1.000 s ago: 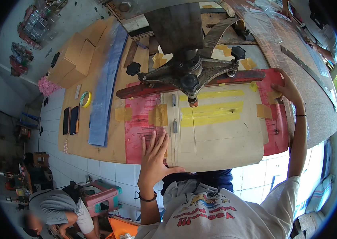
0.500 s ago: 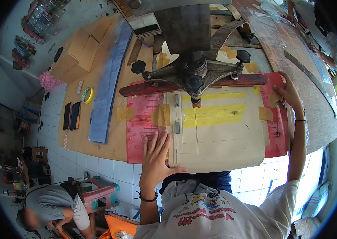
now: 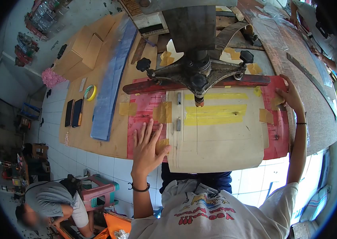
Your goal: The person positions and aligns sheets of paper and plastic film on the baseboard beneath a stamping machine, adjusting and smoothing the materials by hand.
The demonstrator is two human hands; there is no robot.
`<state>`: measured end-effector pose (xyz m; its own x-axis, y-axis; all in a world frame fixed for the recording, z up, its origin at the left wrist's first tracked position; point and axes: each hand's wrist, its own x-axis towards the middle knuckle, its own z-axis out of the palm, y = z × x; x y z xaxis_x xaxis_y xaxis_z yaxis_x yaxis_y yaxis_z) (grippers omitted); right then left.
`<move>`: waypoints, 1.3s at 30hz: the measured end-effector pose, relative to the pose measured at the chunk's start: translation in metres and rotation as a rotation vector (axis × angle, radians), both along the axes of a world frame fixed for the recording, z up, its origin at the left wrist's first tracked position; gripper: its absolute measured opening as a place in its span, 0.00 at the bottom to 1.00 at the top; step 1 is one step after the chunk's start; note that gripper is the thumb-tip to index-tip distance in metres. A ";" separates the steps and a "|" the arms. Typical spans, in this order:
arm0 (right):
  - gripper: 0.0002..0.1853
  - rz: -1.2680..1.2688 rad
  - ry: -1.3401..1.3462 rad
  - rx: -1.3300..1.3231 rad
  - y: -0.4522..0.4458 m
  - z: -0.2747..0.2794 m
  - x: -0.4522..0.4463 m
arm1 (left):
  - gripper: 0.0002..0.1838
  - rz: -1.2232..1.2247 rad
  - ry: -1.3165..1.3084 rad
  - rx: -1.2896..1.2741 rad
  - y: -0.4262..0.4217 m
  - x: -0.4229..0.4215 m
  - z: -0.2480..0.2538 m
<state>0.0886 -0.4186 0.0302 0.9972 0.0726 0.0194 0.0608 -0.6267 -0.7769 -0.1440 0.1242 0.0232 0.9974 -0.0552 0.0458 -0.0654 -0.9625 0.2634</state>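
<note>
My left hand [image 3: 147, 147] lies flat with fingers spread on the left part of a red sheet [image 3: 134, 133], its thumb near a piece of brown tape [image 3: 162, 146]. At the far right edge of the same sheet, my right hand [image 3: 292, 97] grips the border, thumb on top; some fingers are hidden. Between my hands a tan board [image 3: 224, 145] with yellow tape strips [image 3: 216, 114] and small metal pieces [image 3: 178, 124] covers the sheet's middle. Above its far edge hangs a black press head [image 3: 194, 73] with knobs and a long red bar [image 3: 136, 86].
On the left are a blue plastic strip stack [image 3: 106, 107], a yellow tape roll [image 3: 90, 93], dark phone-like objects [image 3: 77, 112] and a cardboard box [image 3: 77, 53]. A person [image 3: 53, 201] crouches at lower left near a stool [image 3: 98, 193]. Another person [image 3: 324, 34] works at upper right.
My left hand has slid left and slightly away from me, its thumb leaving the tan board. My right hand keeps its place at the red sheet's edge. The view has shifted slightly.
</note>
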 end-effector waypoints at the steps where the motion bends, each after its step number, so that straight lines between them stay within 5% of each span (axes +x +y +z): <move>1: 0.35 -0.002 -0.026 0.001 -0.002 -0.005 0.003 | 0.44 -0.003 -0.005 0.002 -0.001 0.000 0.000; 10: 0.35 0.002 -0.066 -0.022 -0.012 -0.019 0.012 | 0.46 -0.009 0.053 -0.138 0.014 0.009 0.015; 20: 0.36 0.021 -0.077 -0.036 -0.012 -0.018 0.007 | 0.49 0.121 -0.065 0.056 0.058 0.041 -0.005; 39: 0.22 -0.132 -0.245 -0.330 0.011 -0.001 -0.005 | 0.46 0.150 -0.040 0.071 0.064 0.042 -0.007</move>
<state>0.0831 -0.4077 0.0289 0.9671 -0.0133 0.2541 0.1211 -0.8541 -0.5057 -0.1018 0.1880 0.0158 0.9922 0.0895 0.0864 0.0714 -0.9783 0.1943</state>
